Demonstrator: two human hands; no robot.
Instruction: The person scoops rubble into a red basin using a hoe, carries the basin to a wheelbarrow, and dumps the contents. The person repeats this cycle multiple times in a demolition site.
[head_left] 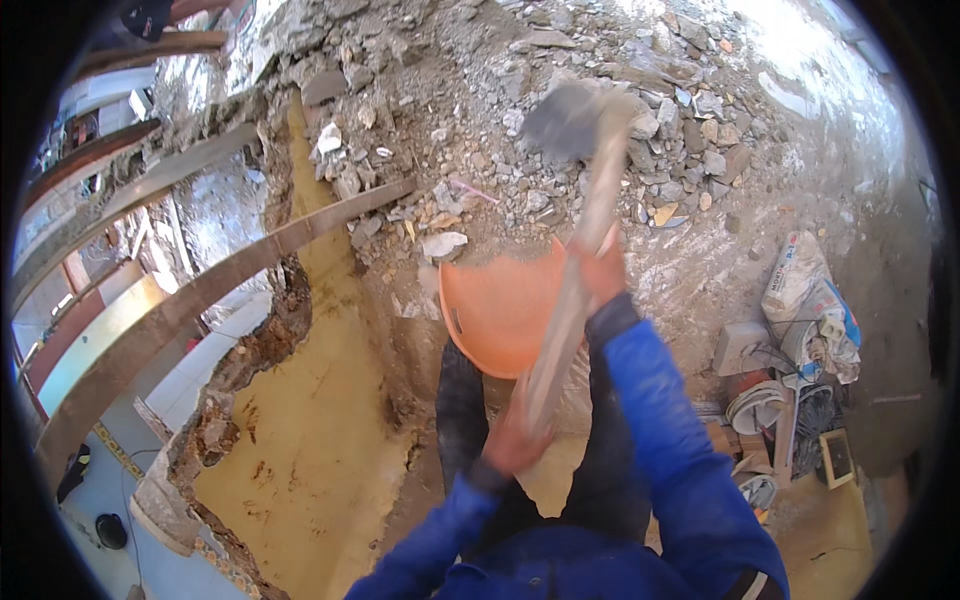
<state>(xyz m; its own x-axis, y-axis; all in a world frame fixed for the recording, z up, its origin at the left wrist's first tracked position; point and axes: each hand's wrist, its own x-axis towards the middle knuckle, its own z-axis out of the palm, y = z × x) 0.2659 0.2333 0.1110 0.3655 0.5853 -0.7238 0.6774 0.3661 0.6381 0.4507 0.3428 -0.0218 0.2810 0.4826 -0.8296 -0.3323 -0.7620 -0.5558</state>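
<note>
In the head view, we identify one long-handled hoe (556, 340), held diagonally in front of the person's body. The left hand (517, 442) is clamped around the lower part of its wooden handle; the right hand (600, 272) is clamped around the same handle higher up, nearer the head. The two hands are well apart. The dark blade (562, 120), blurred, is at the upper end, in front of the rubble (690, 150); we cannot tell whether it touches the stones.

Behind the handle we locate an orange pan (497, 305), at the person's legs (462, 400). The handle crosses its right side in view; we cannot confirm contact.

To the left, we note a yellow-brown muddy trench (310, 450), with a wooden beam (240, 260) extending across its upper part. To the right, we note a white sack (800, 290) lying above a group of stacked containers (757, 405).
</note>
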